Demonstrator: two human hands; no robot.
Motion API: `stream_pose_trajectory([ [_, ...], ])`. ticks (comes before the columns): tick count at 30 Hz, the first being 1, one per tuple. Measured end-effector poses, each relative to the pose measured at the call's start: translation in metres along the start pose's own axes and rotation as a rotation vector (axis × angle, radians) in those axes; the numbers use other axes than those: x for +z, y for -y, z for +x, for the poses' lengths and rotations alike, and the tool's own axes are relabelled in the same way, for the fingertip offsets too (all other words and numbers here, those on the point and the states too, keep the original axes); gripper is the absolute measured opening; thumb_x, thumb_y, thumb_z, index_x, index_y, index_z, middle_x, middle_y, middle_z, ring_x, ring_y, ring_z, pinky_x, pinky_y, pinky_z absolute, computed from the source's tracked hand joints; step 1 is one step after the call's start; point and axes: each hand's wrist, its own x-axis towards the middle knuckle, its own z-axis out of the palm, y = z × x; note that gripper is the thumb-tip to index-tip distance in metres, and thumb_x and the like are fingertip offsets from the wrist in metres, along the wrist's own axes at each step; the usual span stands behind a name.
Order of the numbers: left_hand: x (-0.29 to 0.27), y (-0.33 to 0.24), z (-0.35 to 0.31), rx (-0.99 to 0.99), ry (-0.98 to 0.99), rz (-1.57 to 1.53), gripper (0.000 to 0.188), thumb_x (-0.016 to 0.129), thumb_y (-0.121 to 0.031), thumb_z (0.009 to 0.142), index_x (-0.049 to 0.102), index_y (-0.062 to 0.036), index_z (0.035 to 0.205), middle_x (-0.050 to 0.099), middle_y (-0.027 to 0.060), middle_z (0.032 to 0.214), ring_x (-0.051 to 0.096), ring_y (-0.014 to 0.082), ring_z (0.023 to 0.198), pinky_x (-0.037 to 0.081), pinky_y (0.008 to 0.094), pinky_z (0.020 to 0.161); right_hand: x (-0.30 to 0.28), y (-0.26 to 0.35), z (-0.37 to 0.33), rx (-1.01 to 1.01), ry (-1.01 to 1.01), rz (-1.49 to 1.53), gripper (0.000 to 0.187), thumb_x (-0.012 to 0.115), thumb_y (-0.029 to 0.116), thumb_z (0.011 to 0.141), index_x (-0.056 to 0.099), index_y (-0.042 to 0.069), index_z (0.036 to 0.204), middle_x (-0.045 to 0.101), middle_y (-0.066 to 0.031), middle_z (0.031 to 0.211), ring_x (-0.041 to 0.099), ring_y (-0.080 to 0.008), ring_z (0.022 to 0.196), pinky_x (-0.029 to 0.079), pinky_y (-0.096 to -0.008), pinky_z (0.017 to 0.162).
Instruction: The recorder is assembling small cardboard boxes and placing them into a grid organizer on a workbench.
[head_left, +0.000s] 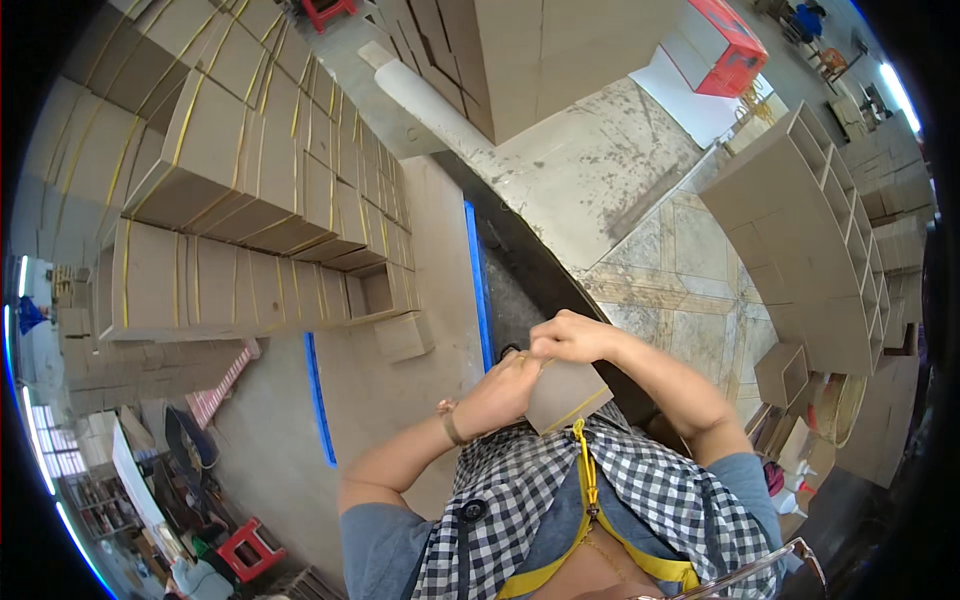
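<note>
A small flat piece of brown cardboard [565, 393] is held close in front of my chest by both hands. My left hand [500, 392] grips its left side, with a band on that wrist. My right hand [572, 336] pinches its upper edge with closed fingers. Both hands touch each other above the piece. My checked shirt and a yellow strap lie right below it.
Stacks of small open cardboard boxes [250, 180] fill the cardboard-covered bench at left. One loose box [404, 335] sits near the blue strip [478, 285]. More box stacks [810, 240] stand on the tiled floor at right. A red stool [247, 548] stands lower left.
</note>
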Motion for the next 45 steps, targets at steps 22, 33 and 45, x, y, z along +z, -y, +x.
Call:
stream_pose_trajectory([
  [22, 0.093, 0.033, 0.158, -0.785, 0.337, -1.374, 0.015, 0.054, -0.006, 0.081, 0.06, -0.0072, 0.067, 0.051, -0.003, 0.06, 0.043, 0.0074, 0.047, 0.035, 0.0223, 0.042, 0.007, 0.003, -0.112, 0.201, -0.485, -0.622, 0.055, 0.068, 0.05, 0.069, 0.058, 0.004, 0.097, 0.061, -0.0185, 0.098, 0.056, -0.0351, 0.102, 0.022, -0.0528, 0.108],
  [33, 0.027, -0.029, 0.169, 0.142, -0.056, -0.361, 0.049, 0.056, -0.023, 0.088, 0.04, -0.0032, 0.13, 0.052, 0.0124, 0.113, 0.052, 0.0215, 0.094, 0.042, 0.0336, 0.084, -0.031, -0.031, -0.22, 0.157, -1.115, 0.335, 0.026, 0.067, 0.022, 0.083, 0.061, 0.002, 0.097, 0.065, -0.0047, 0.083, 0.06, -0.013, 0.075, 0.047, -0.0281, 0.066],
  [45, 0.098, -0.1, 0.166, 0.516, 0.217, -0.245, 0.033, 0.08, -0.024, 0.064, 0.052, -0.007, 0.068, 0.052, 0.0056, 0.067, 0.049, 0.0226, 0.064, 0.041, 0.0329, 0.057, -0.006, -0.075, -0.3, 0.241, -0.705, 0.701, 0.025, 0.066, 0.018, 0.084, 0.061, 0.002, 0.102, 0.064, -0.0011, 0.089, 0.055, -0.0073, 0.079, 0.045, -0.024, 0.069],
])
